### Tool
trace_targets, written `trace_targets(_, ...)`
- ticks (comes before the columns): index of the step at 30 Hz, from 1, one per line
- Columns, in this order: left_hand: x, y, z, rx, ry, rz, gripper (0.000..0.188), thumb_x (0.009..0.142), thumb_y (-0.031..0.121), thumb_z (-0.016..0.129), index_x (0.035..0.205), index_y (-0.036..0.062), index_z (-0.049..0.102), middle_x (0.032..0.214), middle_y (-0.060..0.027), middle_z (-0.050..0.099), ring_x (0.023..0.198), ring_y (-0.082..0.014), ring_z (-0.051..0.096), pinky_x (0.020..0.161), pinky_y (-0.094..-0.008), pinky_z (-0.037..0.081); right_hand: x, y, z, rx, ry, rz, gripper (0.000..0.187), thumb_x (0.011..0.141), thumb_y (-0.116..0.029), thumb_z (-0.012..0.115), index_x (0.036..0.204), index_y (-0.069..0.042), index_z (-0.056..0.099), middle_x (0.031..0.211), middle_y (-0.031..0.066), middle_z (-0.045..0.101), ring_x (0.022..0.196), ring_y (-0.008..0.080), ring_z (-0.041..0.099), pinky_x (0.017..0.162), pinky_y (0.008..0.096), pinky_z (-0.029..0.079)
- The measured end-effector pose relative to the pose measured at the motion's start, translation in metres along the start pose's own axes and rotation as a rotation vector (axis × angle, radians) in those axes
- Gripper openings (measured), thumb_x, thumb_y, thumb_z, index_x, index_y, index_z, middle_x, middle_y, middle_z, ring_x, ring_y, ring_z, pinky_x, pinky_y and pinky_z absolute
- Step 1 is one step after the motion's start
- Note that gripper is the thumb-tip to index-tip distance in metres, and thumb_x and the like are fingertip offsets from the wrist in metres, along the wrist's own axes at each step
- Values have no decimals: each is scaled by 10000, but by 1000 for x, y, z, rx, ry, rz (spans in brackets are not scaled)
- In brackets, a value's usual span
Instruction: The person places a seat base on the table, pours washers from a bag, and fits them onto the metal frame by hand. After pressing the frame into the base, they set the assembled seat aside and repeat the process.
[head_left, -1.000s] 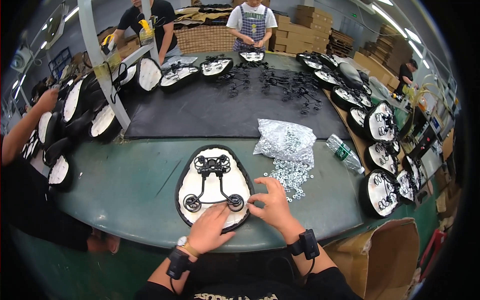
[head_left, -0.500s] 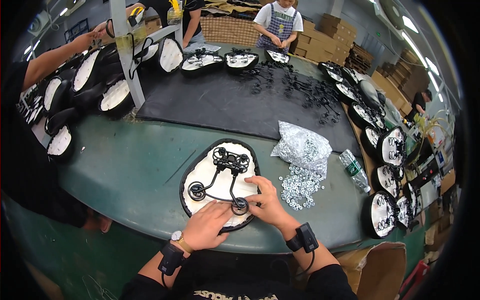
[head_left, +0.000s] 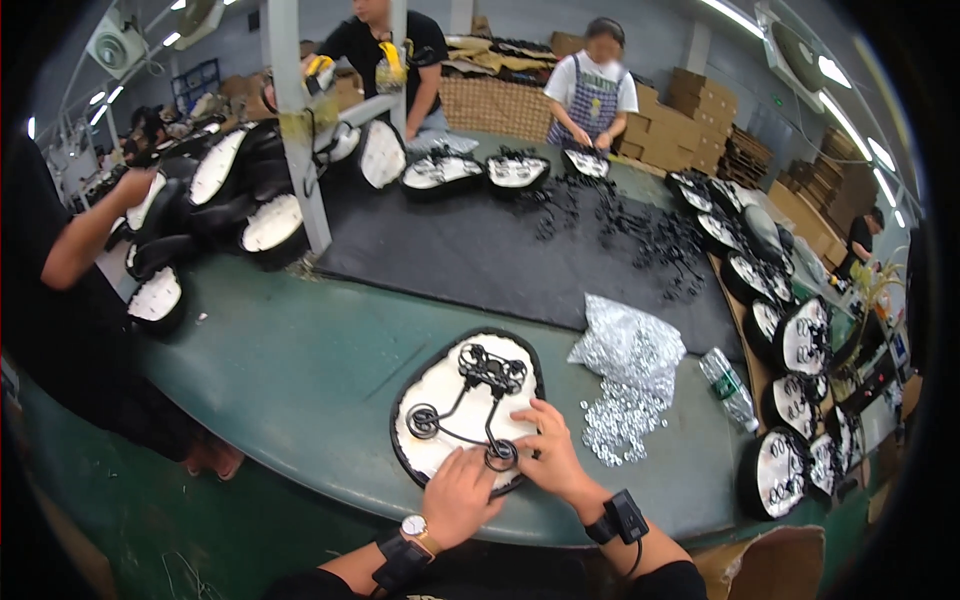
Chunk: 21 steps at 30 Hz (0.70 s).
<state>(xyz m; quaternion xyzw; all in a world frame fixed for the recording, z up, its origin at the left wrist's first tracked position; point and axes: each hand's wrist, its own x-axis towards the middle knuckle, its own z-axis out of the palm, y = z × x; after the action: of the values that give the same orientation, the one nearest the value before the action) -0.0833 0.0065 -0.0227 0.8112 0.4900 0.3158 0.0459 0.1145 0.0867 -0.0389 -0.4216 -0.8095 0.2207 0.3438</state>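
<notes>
In front of me a bicycle saddle [head_left: 470,412] lies upside down, its white underside up inside a black rim. On it rests a black wire spring frame [head_left: 492,372] with a clamp at the narrow end and a coil at each rear corner. My left hand [head_left: 462,492] lies at the near edge, fingers stretched together beside the right-hand coil [head_left: 501,456]. From the right, my right hand [head_left: 548,452] has its thumb and curled fingers against that same coil, index finger reaching over the white base. Anything small under the fingertips is hidden.
Right of the saddle, loose nuts [head_left: 622,425] spill from a clear plastic bag [head_left: 630,345], with a plastic bottle [head_left: 729,390] beyond. More saddles [head_left: 778,472] line the right edge and far side. Black frames [head_left: 640,235] lie on a dark mat [head_left: 430,250]. A metal post [head_left: 292,130] stands left; co-workers stand around.
My view has tilted upward, so the table sits lower in the picture. Both my hands stay at the same coil. The co-worker's arm at left has drawn away from the post.
</notes>
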Motion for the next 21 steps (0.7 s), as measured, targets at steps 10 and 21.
trace_targets(10, -20, -10, 6, 138, 188, 36, 527, 733, 488, 820, 1131, 160, 715, 1161, -53, 701, 1149, -201, 649, 1124, -552, 341, -20, -25, 21, 17, 93, 78, 86, 740, -166, 795, 825, -175, 798, 1202, -11, 668, 1390, 319, 443, 1140, 538, 268)
trace_targets(21, 3, -71, -16, 55, 32, 41, 608, 700, 383, 855, 1262, 232, 681, 1296, 7, 638, 1365, -218, 487, 1162, -714, 120, 21, -36, 12, -302, -60, -131, 239, 863, -372, 759, 1015, -195, 811, 1427, 82, 571, 1508, 369, 299, 1118, 788, 56)
